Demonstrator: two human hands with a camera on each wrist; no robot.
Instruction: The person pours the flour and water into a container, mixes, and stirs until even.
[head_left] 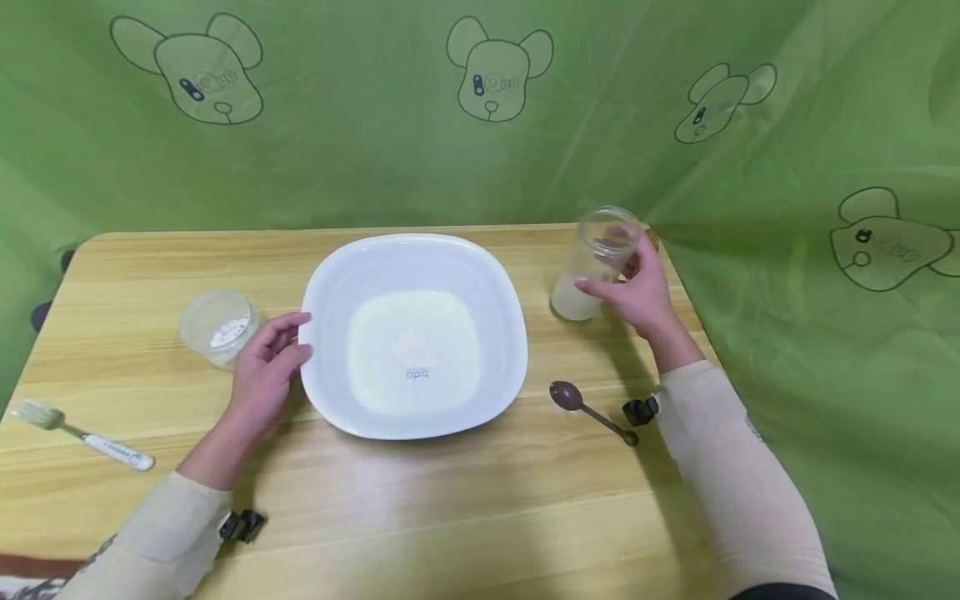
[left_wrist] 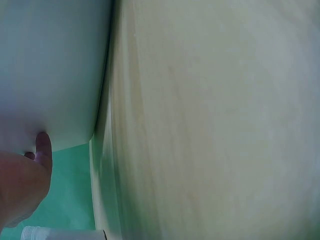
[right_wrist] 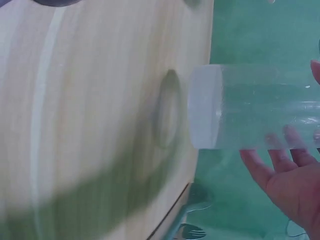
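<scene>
Pale sleeves (head_left: 153,533): at the bottom edge, over the wooden table (head_left: 375,517);
Fork (head_left: 118,450): flat at far left, handle white;
Brown spoon (head_left: 592,410): flat, near the white basin (head_left: 513,333);
Left hand (head_left: 266,360): thumb and fingertips pinching the basin's left rim;
Clear tub (head_left: 197,321): just left of that hand, something white inside;
Right hand (head_left: 637,287): thumb and fingers curled round the clear jar (head_left: 588,265);
Jar's place: right of the basin, whitish low down; cannot tell whether its base touches wood;
Green curtain (head_left: 360,167): behind everything.
</scene>
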